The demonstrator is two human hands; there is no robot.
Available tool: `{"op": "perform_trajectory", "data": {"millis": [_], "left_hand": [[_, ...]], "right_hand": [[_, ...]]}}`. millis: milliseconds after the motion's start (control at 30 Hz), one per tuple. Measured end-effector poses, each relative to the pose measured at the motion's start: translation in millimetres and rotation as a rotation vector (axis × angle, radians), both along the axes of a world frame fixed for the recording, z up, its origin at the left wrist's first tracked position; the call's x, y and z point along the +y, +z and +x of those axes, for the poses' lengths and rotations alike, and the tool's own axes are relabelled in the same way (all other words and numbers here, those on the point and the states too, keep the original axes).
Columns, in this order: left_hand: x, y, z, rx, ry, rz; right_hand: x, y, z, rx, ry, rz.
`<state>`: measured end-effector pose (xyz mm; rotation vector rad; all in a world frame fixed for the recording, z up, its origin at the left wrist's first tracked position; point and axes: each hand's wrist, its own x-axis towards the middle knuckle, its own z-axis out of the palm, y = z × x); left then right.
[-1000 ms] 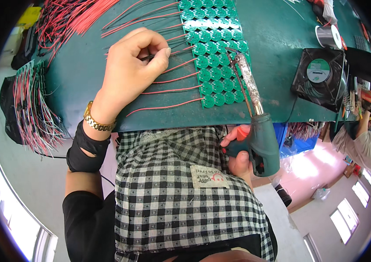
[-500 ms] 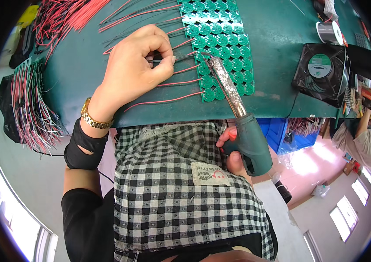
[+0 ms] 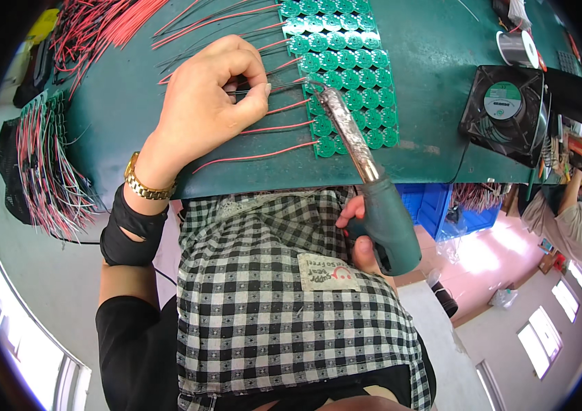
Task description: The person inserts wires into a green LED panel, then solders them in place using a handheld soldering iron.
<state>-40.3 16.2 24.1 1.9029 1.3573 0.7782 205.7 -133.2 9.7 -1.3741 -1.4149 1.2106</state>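
Head view: my left hand [image 3: 212, 103] pinches black wire [image 3: 239, 94] left of the circuit panel [image 3: 349, 61], right hand [image 3: 365, 255] clutching the soldering iron [image 3: 392, 226]. The panel's far rows [image 3: 330, 8] look double-wired; near rows [image 3: 323, 125], red only.

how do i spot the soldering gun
On the green table, find the round circuit boards. The soldering gun slants over their near end, in the right hand. Unlike the wires nearby, it has a thick green body and stained metal barrel.

Left fingers [image 3: 258, 104] pinch wire [image 3: 237, 93]; soldering iron [image 3: 375, 181] over boards [image 3: 350, 79].
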Motion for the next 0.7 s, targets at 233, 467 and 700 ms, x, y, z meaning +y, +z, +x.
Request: {"op": "perform_trajectory", "data": {"millis": [233,467,700], "left_hand": [[-0.5,0.2,-1.1,-0.032,0.004,0.003],[-0.5,-2.4,0.4,-0.036,-0.019,0.011],[-3.7,-2.0,-1.4,-0.089,0.017,-0.035]], "right_hand": [[-0.3,1.2,-1.1,0.257,-0.099,-0.137],[-7.9,-11.2,3.7,0.291,-0.118,-0.091],[-16.0,-12.9,9.0,0.345,-0.135,-0.091]]}}
